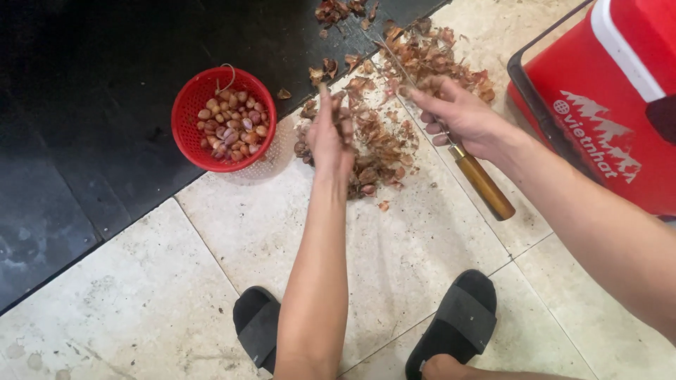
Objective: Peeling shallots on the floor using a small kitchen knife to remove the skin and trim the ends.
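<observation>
From the head camera, looking down at the tiled floor (pixel 422 239), your right hand (pixel 461 116) is closed around a knife (pixel 461 158): the fingers wrap it where the blade meets the wooden handle, the handle sticks out toward you and the thin blade runs away over the peels. Your left hand (pixel 329 137) is edge-on to the camera, fingers curled among the pile of brown shallot skins (pixel 384 144); you cannot tell from here whether it has hold of a shallot or only touches the pile. Just left of that hand sits a round red basket (pixel 184 116) holding peeled shallots (pixel 232 123), half on the dark floor, half on the pale tile. A red cooler box (pixel 605 91) stands to your right, and your two black sandals (pixel 458 317) show at the bottom.
</observation>
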